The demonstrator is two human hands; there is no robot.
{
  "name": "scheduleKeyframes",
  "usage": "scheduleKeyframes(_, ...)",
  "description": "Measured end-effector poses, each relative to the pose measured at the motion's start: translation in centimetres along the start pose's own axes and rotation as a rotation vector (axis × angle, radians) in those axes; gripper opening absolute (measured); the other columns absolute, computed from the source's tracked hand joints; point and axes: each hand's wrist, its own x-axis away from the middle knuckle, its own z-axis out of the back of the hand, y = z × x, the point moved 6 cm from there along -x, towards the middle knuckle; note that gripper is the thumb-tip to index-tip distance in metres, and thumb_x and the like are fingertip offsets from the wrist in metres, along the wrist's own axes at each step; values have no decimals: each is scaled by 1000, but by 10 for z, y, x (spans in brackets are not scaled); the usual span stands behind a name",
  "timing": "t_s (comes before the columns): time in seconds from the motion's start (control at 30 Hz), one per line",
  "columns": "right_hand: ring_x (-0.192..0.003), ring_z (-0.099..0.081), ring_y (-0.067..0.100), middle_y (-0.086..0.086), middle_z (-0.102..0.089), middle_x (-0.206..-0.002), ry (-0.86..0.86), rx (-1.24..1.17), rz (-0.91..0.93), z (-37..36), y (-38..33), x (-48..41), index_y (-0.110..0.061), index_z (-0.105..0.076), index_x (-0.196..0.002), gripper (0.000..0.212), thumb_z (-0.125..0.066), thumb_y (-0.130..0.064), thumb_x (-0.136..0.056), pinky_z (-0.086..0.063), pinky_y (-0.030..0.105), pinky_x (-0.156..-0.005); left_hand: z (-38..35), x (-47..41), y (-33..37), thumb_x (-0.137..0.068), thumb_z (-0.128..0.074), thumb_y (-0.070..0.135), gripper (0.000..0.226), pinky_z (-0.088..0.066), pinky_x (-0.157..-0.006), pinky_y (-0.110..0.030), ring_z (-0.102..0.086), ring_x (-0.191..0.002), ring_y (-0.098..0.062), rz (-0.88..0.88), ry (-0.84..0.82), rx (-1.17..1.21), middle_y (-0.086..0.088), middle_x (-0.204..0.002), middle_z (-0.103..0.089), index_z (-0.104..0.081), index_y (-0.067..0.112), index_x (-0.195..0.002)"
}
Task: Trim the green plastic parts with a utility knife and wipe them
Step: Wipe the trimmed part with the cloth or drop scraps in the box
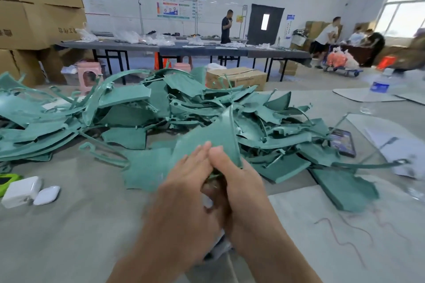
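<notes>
A big heap of green plastic parts [142, 112] covers the grey table from the left edge to the right of centre. Both hands meet low in the middle, holding one green plastic part [213, 138] upright in front of the heap. My left hand [186, 188] grips its lower edge with the fingers stretched up along it. My right hand [239, 181] closes on the same part from the right, thumb pointing up. Something pale and dark shows between and under the palms, too blurred to name. No utility knife can be made out.
A white charger [21, 190] and a white earbud case [47, 195] lie at the left front. A phone [342, 145] rests at the heap's right edge, white sheets [395, 145] and a water bottle [379, 86] farther right. Cardboard boxes, long tables and people stand behind.
</notes>
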Motion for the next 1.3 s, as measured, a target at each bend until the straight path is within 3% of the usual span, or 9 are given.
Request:
scheduleKeyframes(0.1,-96,-75,36,20,-77,-103,153,-69,-20,45,-15,8,0,-72,-110,18,-63,-5,-95,-62,46,-84,0,3,-2,-83,-53,54,62,-17,-118,-11,-21,-144,17,156,59,49,36,-153,-32,-50,48,-144)
scheduleKeyframes(0.17,-90,-77,29,18,-77,-103,119,-76,-12,69,-24,20,-1,-74,-109,23,-66,-5,-88,-63,38,-69,6,4,-11,-86,-65,50,69,-28,-114,-24,-30,-142,9,320,110,154,33,-153,-32,-37,52,-149)
scheduleKeyframes(0.27,-101,-75,29,15,-76,-114,53,-55,-8,97,-30,51,-10,-80,-104,30,-74,-10,-75,-62,41,-83,-24,6,-5,-76,-83,26,73,-46,-109,-48,-61,-120,-12,527,-80,748,11,-130,-63,-53,35,-143)
scheduleKeyframes(0.37,-101,-74,31,19,-75,-114,114,-63,14,139,-26,92,-9,-80,-104,30,-74,-5,-75,-59,42,-88,-63,22,28,-71,-75,27,64,-61,-87,-43,-74,-105,-25,561,-272,1014,-3,-116,-76,-65,22,-135)
scheduleKeyframes(0.5,-104,-73,34,24,-72,-117,319,-193,51,214,-7,169,-1,-78,-107,35,-70,2,-73,-61,41,-84,-127,56,96,-71,-71,27,37,-61,-72,-26,-76,-96,-20,434,-504,1000,-2,-107,-79,-78,35,-106)
scheduleKeyframes(0.77,-97,-74,35,27,-72,-114,716,-404,23,331,47,362,7,-75,-108,43,-78,4,-65,-61,44,-83,-270,182,227,-86,-76,16,20,-57,-62,-29,-74,-74,-13,408,-992,895,1,-85,-79,-79,36,-89)
scheduleKeyframes(0.93,-78,-75,31,22,-76,-105,1201,-574,-76,379,104,485,5,-66,-122,50,-70,2,-72,-62,38,-61,-337,293,285,-90,-68,20,14,-60,-85,-55,-76,-88,-32,599,-1418,842,-8,-94,-80,-78,19,-100)
scheduleKeyframes(1.13,-87,-71,32,15,-78,-97,1591,-705,-14,430,130,582,-4,-68,-113,34,-67,8,-81,-57,35,-61,-364,396,312,-95,-60,12,34,-53,-63,-17,-74,-91,-5,620,-1784,765,14,-107,-77,-66,34,-121)
scheduleKeyframes(1.3,-91,-62,28,18,-63,-115,1703,-784,-15,472,131,621,3,-63,-116,23,-67,-8,-96,-56,34,-74,-364,388,308,-98,-63,33,62,-37,-116,-38,-44,-140,-13,585,-1764,632,10,-154,-45,-38,38,-155)
